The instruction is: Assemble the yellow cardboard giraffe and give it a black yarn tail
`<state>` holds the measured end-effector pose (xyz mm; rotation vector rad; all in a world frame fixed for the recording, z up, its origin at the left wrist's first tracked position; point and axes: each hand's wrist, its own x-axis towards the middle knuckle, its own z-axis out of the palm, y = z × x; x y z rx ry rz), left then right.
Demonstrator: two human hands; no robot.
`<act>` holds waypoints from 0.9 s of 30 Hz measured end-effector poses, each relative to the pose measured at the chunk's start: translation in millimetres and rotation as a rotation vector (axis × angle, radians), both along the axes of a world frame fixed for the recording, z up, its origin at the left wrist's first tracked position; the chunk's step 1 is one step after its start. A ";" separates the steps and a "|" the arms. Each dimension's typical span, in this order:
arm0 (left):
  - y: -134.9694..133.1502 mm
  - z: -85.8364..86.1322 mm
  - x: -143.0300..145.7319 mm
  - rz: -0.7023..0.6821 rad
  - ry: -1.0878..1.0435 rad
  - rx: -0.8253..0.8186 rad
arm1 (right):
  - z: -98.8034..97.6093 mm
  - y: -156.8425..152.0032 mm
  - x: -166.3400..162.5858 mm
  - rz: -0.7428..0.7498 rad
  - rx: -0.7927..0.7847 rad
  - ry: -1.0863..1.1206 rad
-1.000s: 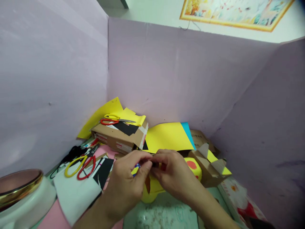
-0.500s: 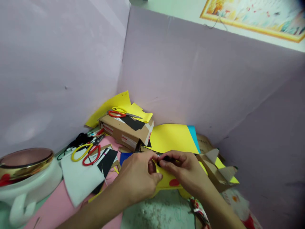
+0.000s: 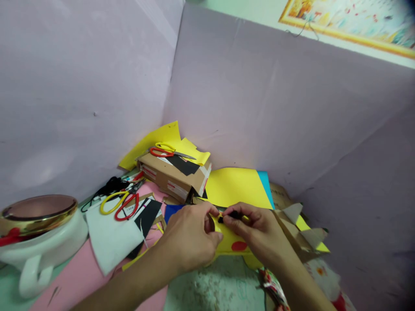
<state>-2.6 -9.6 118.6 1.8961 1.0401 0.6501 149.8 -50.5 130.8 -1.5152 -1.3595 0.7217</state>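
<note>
My left hand (image 3: 191, 237) and my right hand (image 3: 259, 235) meet over a yellow paper craft piece (image 3: 231, 244) with a red dot on it. The left hand's fingers are curled round its left edge. The right hand pinches a small black piece (image 3: 228, 216) against the top of the yellow piece. Much of the yellow piece is hidden under both hands.
A cardboard box (image 3: 173, 175) with scissors (image 3: 168, 151) on top stands behind, on yellow sheets (image 3: 236, 188). Yellow and red scissors (image 3: 118, 203) lie on white paper (image 3: 112, 237) at left. A white gold-rimmed pot (image 3: 35, 233) is far left. Purple partition walls (image 3: 275, 108) surround the desk.
The view has shifted so the desk items sit further right and the pot shows more. The yellow piece has turned, its red dot now below my right hand, and the hands stay together on it.
</note>
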 end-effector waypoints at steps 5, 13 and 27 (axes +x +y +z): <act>2.0 -0.6 2.2 0.007 -0.003 -0.029 | -3.2 -1.9 -0.3 -0.011 0.085 -0.068; 3.7 1.7 -0.1 -0.020 0.041 -0.029 | -1.4 2.7 -0.9 -0.007 0.013 -0.087; 5.0 -0.4 1.1 -0.043 0.013 -0.065 | 14.1 5.9 14.8 0.303 0.159 -0.715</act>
